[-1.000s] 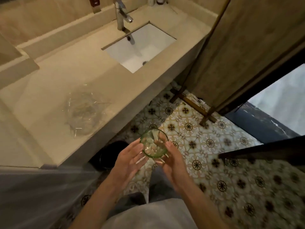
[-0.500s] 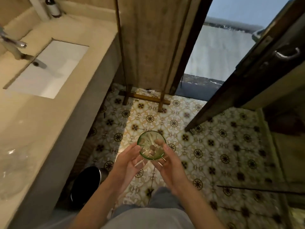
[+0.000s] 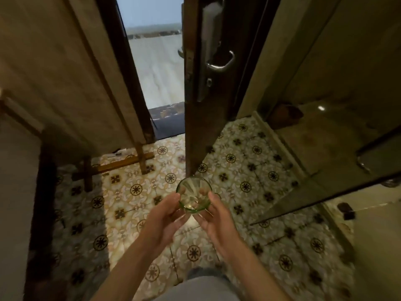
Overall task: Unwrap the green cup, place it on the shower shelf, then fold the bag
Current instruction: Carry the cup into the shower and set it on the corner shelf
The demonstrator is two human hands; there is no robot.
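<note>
A clear green glass cup [image 3: 193,194] hangs over the patterned floor, its open mouth facing up at me. My left hand [image 3: 165,217] cradles it from the left, fingers curled under its base. My right hand [image 3: 217,216] holds it from the right, with fingertips showing through the glass. The cup is bare, with no wrapping on it. The plastic bag is out of view.
An open dark wooden door [image 3: 201,94] with a metal handle [image 3: 221,64] stands just ahead of the cup. A glass shower panel [image 3: 325,148] lies to the right. A wooden stand [image 3: 121,164] sits left on the tiled floor [image 3: 134,205].
My view has swung right, away from the sink counter and the bag on it, toward the door and shower glass. Both hands still hold the cup in front of me.
</note>
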